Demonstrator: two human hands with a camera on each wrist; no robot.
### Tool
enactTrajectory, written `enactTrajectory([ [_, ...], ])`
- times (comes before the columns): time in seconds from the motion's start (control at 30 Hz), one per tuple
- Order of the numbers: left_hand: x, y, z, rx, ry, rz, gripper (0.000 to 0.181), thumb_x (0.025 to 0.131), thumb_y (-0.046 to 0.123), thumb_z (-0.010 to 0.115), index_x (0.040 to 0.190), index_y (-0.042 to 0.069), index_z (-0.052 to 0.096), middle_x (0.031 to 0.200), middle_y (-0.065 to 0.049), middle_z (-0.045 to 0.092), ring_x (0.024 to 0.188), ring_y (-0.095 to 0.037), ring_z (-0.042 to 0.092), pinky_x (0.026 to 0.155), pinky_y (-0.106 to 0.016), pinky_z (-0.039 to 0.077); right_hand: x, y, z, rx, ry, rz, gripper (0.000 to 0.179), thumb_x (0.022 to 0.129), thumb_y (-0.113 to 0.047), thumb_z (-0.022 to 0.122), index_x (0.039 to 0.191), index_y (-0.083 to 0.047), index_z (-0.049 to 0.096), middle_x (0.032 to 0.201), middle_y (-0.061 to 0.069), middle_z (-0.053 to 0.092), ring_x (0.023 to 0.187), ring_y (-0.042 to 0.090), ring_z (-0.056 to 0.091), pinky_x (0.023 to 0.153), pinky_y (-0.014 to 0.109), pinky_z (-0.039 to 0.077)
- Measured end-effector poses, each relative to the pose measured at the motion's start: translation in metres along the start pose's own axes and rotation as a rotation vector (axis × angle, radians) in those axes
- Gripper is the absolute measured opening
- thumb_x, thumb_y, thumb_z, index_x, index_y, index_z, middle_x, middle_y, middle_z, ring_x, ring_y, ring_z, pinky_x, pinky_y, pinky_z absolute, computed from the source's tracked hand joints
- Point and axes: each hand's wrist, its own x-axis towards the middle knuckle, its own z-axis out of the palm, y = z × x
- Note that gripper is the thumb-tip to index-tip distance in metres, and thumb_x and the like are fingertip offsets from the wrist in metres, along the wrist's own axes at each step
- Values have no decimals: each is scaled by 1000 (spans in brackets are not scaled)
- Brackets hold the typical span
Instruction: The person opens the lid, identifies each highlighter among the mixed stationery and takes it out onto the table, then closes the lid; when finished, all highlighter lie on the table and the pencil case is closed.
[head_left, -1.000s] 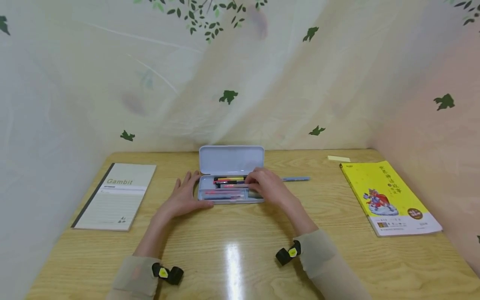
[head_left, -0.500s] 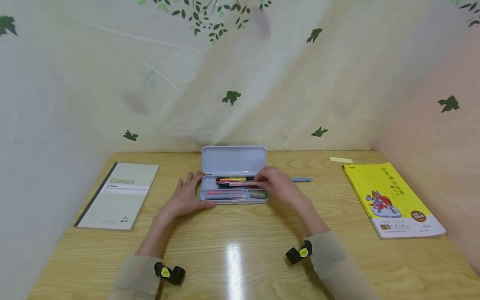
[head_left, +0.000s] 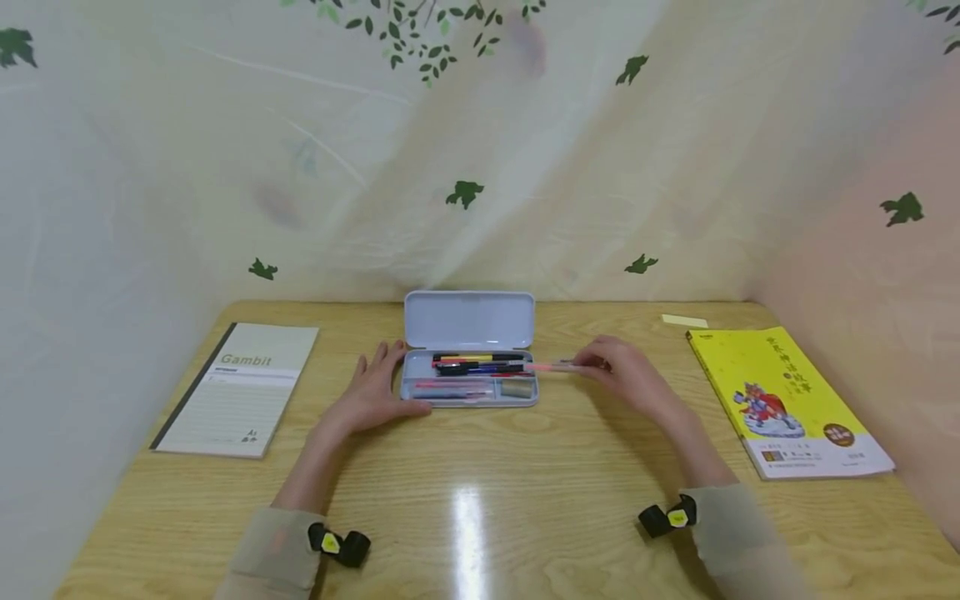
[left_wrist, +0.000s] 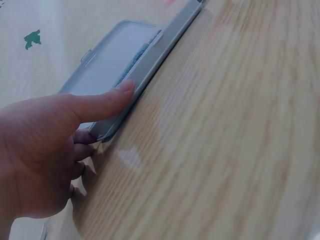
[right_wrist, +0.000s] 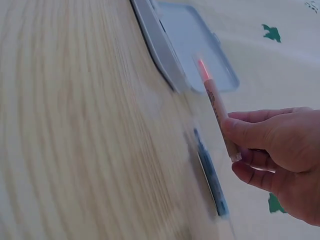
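A pale blue pencil case [head_left: 469, 321] stands open on the table, its lid tipped back. My left hand [head_left: 369, 402] holds the case's left end, thumb along the front wall [left_wrist: 150, 70] and fingers curled around the end. Just right of the case, my right hand [head_left: 628, 379] pinches a pink pen [right_wrist: 218, 110] near its rear end between thumb and fingers. The pen's pink tip points left toward the case and overlaps its right edge in the head view. Several pens [head_left: 472, 367] and a grey block [head_left: 516, 388] lie inside.
A blue pen [right_wrist: 211, 175] lies on the table beneath my right hand, mostly hidden in the head view. A white notebook [head_left: 247, 400] is at left, a yellow book [head_left: 780, 392] at right. Behind that book is a pale yellow strip [head_left: 684, 321]. A curtain closes off the back.
My right hand has drawn the pink pen out of the case and moved to the right with it. The left hand has stayed at the case's left end.
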Motion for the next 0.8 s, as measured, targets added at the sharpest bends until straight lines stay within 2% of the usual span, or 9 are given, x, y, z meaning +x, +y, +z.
enactTrajectory([
  [0.37,4,2,2,-7,16,27,104,82,46,84,160,4,28,170,-26,19,161,-46,2,130,-64,-6,-26,38,-18,-15,24,-25,10,91,-4,75,98,-11,77,91,2,71,80,10,62,70,23,55],
  [0.8,-1,0,0,-6,18,29,106,82,47,84,160,4,26,170,-27,18,160,-47,2,130,-64,-6,-24,43,-19,-31,-7,-5,9,92,-6,75,99,-12,77,92,0,71,81,11,62,73,26,56],
])
